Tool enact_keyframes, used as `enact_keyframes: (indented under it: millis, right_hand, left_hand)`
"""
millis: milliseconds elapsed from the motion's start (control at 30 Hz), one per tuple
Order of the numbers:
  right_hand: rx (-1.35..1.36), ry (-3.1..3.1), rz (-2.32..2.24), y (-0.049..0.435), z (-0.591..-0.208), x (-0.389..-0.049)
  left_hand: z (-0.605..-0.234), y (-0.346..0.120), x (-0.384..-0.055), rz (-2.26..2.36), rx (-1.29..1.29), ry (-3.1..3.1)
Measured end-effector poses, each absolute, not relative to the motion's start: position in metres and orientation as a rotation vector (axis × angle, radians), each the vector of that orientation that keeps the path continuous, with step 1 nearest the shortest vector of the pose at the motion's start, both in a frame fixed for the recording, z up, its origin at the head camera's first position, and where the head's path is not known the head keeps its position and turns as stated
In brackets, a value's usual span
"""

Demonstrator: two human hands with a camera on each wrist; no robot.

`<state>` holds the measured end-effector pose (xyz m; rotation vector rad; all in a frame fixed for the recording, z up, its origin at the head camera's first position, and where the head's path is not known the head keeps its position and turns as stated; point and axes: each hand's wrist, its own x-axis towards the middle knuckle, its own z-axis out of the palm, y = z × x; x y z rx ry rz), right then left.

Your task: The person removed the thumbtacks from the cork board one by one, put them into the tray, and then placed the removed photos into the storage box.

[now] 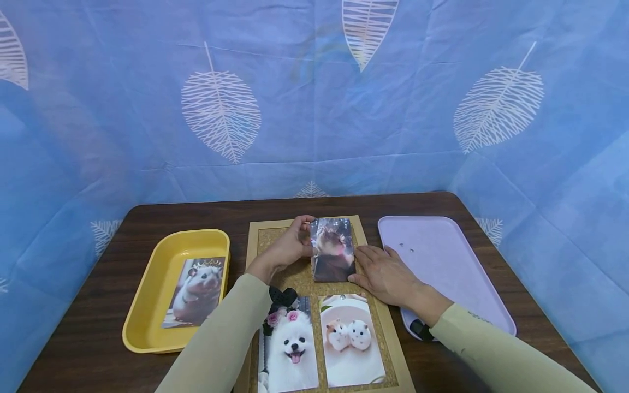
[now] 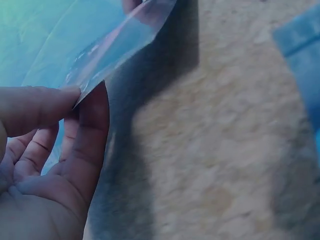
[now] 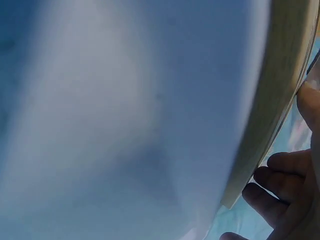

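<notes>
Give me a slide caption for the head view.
Left hand pinches a photo over a framed corkboard, right hand alongside.

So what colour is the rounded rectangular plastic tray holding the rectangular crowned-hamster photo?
Yellow; the tray shows best in the head view.

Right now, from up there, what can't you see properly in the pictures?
- Head view: the animal on the photo pinched by the left hand is too blurred to name.
- Head view: specks on the purple tray are too small to identify.
- Head view: the bottom edge cuts off the corkboard.
- Right wrist view: the right edge cuts off the right hand.
</notes>
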<state>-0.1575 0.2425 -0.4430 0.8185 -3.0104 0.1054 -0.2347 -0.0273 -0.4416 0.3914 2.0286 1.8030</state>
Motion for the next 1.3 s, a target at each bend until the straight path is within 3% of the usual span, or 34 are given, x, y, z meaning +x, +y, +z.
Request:
enact_keyframes:
  millis: [700,1300]
  right_hand:
    - [0.853,-2.996,0.089,0.238,-0.438,-0.152]
    - [0.854,-2.969,0.128,0.233,-0.432,-0.149]
  left_hand:
    - [-0.391,-0.081,-0.221,1.811,0.416,2.013]
    - [-0.358,-0.175,-0.191,1.741,0.377,2.166]
